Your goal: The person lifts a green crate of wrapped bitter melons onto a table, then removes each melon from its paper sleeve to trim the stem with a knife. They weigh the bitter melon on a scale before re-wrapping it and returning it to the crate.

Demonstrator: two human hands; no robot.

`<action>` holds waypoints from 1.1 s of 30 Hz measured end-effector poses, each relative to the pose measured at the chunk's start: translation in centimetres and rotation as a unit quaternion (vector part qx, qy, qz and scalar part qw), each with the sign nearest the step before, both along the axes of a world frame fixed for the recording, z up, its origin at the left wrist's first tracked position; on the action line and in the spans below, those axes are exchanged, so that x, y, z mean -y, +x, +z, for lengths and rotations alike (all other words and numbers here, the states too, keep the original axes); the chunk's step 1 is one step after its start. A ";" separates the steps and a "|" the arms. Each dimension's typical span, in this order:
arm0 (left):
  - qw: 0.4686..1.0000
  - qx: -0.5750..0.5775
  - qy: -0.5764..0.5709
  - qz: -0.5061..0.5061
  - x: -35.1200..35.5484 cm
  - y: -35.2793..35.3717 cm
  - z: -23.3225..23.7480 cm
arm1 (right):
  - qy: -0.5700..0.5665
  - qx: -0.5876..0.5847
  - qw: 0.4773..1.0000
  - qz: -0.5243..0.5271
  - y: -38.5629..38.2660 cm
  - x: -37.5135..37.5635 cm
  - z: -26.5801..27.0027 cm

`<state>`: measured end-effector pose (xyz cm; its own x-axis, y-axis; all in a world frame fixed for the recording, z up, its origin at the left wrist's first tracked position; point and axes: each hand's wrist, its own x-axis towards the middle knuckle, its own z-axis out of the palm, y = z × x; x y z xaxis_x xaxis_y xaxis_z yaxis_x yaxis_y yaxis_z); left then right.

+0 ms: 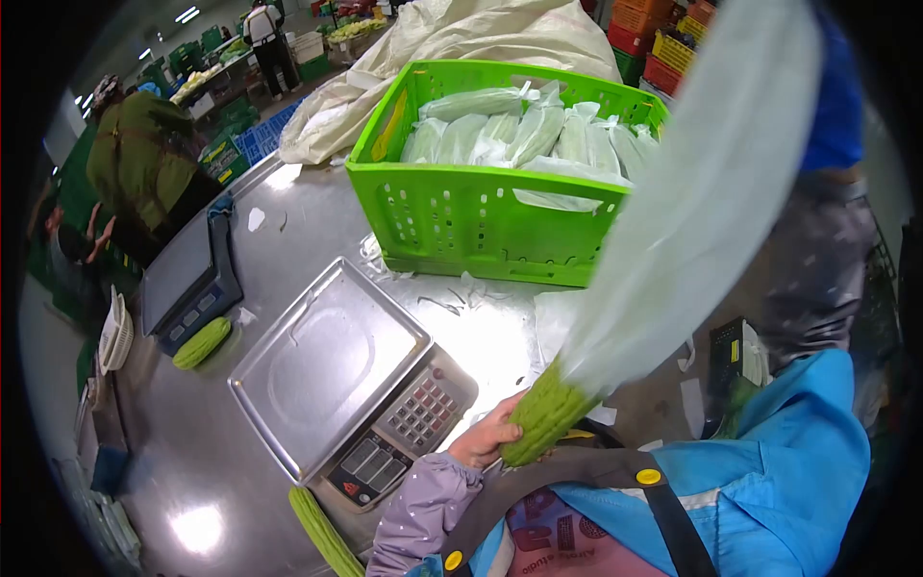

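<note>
With the right grip unseen and untellable, the left grip (487,435) held a ridged green gourd (546,415) part-sleeved in a translucent white plastic bag (694,216), further sleeving calling for steadiness

Plastic bag (692,202): blurred, upper end beyond the top edge. Bitter melon (322,531) beside the near scale (332,361): lower end cropped. Keypad (420,412): markings illegible.

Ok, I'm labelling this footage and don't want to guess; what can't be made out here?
All in the head view:
- Right hand: not visible, behind the bag or out of frame, can't tell.
- Upper end of the held gourd: inside the bag.
- Bag's top: blurred, cut off by the upper edge.
- Green crate's near right corner: behind the bag.
- Keypad markings: too small.
</note>
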<state>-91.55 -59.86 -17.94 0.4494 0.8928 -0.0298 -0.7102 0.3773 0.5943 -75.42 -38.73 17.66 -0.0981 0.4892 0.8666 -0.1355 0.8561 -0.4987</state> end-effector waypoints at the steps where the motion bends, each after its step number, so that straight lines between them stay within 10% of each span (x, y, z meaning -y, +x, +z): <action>1: 0.998 0.053 -0.024 -0.034 0.3 0.3 -0.5 | 0.042 0.025 0.997 -0.055 1.9 -1.1 1.4; 7: 0.992 0.083 -0.069 0.072 0.4 0.0 -1.4 | 0.153 0.240 0.892 -0.351 19.3 -7.6 1.0; 11: 0.983 0.129 -0.049 0.120 0.2 -1.1 -1.1 | -0.149 0.144 0.919 -0.337 30.7 -12.0 -4.3; 13: 0.978 0.170 -0.045 0.114 0.0 -1.5 -0.9 | -0.117 0.282 0.878 -0.368 37.2 -14.8 -6.2; 18: 0.966 0.164 -0.098 0.174 -0.4 -0.8 1.0 | -0.006 0.326 0.889 -0.322 26.6 -8.7 -9.6; 26: 0.970 0.193 -0.049 0.138 -0.3 -0.9 0.8 | -0.245 0.291 0.924 -0.040 10.6 -2.5 -19.1; 33: 0.907 -0.220 -0.076 0.351 0.6 -1.1 2.7 | -0.462 0.255 0.832 0.174 2.6 0.6 -20.9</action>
